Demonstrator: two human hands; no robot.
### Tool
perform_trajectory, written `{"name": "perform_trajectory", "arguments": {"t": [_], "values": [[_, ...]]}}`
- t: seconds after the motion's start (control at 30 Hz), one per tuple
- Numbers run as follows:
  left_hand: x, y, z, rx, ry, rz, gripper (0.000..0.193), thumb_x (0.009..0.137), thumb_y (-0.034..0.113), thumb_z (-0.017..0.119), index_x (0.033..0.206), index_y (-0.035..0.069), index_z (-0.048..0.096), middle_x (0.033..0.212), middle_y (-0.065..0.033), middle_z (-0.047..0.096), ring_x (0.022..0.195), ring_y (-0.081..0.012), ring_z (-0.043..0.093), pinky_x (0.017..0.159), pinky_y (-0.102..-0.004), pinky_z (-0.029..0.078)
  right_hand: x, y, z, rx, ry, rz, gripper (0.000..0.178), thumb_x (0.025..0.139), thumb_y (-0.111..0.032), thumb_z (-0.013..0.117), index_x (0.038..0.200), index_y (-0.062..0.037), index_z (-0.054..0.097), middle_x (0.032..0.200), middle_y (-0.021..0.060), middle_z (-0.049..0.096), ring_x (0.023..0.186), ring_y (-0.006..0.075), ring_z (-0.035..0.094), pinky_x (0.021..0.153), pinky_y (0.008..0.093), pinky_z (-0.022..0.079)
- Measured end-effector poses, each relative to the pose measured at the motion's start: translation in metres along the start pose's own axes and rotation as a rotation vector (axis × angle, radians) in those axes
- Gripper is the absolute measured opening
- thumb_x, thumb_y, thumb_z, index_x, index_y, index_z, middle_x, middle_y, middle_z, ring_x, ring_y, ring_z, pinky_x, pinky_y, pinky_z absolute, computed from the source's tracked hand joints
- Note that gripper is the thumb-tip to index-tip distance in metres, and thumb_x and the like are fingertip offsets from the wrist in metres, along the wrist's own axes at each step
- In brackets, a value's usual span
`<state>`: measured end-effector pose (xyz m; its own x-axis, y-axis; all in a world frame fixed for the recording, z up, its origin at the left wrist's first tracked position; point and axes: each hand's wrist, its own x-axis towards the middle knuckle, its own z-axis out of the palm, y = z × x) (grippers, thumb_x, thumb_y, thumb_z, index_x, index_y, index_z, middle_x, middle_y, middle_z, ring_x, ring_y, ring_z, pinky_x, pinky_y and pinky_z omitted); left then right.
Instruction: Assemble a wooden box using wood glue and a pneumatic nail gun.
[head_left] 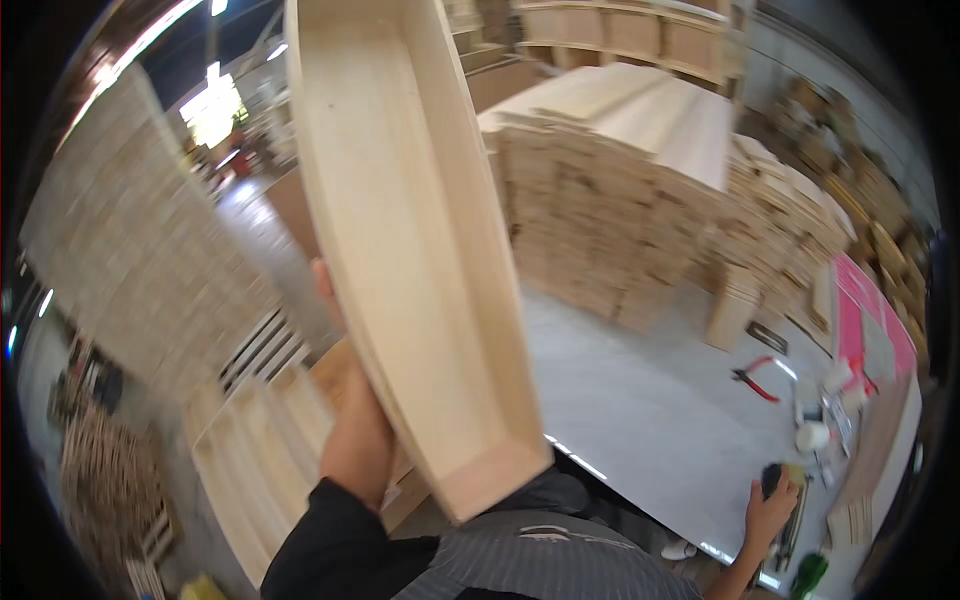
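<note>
A long, shallow wooden drawer box point(400, 230) rises in front of me, tilted, with its open side facing me. Its near end is close to my body. My left hand point(325, 285) is closed on the drawer's left side; only some fingers show, the rest being hidden behind the wood. On the right, at the grey worktable's point(620, 390) near edge, my right hand point(768, 515) curls around a small dark and tan block point(772, 480). The block's exact kind is unclear.
Stacked wooden boards point(600, 210) fill the table's far side. Red-handled pliers point(757, 378), white bottles point(812, 436) and a green object point(810, 573) lie to the right. More drawer boxes point(260, 430) are at my lower left, beside a tall panel stack point(130, 230).
</note>
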<state>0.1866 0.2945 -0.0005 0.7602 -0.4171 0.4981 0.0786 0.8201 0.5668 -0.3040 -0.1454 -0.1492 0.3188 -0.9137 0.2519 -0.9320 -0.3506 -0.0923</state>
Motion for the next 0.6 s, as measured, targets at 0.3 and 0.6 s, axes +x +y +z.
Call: {"name": "perform_trajectory", "arguments": {"t": [0.3,0.6], "values": [[-0.022,-0.003,-0.08,-0.087,0.321,0.288,0.078,0.095,0.063,0.056,0.149,0.008,0.049,0.14,-0.0099,0.061,0.118,-0.027,0.064,0.099,-0.0428,0.054,-0.07,-0.339,-0.093,1.512,-1.497,-0.741,0.098,0.085,-0.042,0.079,0.161,-0.0059,0.029,0.153,0.0163,0.048,0.138,0.0264,0.049,0.111,0.04,0.041],[-0.095,0.062,-0.085,0.152,0.627,0.041,0.068,0.103,0.063,0.042,0.143,0.009,0.056,0.135,-0.0077,0.065,0.12,-0.0233,0.061,0.105,-0.0394,0.048,-0.139,-0.416,-0.067,1.377,-1.373,-0.877,0.079,0.082,-0.001,0.067,0.156,-0.0066,0.041,0.127,0.0083,0.049,0.126,0.022,0.054,0.108,0.0375,0.044]]}}
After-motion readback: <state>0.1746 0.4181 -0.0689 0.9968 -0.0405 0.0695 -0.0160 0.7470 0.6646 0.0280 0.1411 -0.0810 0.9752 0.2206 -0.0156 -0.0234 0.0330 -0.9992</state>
